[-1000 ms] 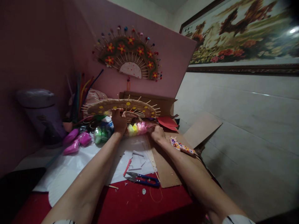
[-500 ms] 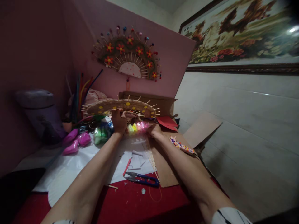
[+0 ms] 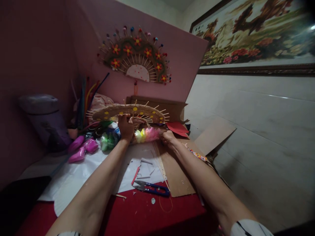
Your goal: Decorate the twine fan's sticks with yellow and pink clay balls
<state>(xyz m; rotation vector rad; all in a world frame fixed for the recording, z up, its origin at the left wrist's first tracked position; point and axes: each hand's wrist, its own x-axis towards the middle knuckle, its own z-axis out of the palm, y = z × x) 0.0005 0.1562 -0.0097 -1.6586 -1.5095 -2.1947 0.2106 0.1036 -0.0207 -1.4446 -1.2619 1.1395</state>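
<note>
A brown fan-shaped craft piece (image 3: 145, 110) with yellow dots and thin sticks stands at the back of the table. My left hand (image 3: 126, 127) is closed at its lower middle edge, gripping it. My right hand (image 3: 168, 137) is closed at the right end of a clear bag of pastel clay packets (image 3: 147, 134); its fingertips are partly hidden, and it seems to grip the bag's edge. Green packets (image 3: 108, 141) lie left of my left wrist. Blue-handled snips (image 3: 154, 189) and thin sticks (image 3: 161, 160) lie in front, between my forearms.
Pink clay packets (image 3: 82, 149) and a wrapped purple container (image 3: 46, 121) are on the left. Cardboard (image 3: 179, 177) lies under my right forearm, with red paper (image 3: 177, 128) behind. A decorated fan (image 3: 134, 57) hangs on the pink panel.
My right hand has moved slightly to the right, and its forearm now covers more of the dotted colourful piece. My left hand keeps its hold on the fan-shaped piece.
</note>
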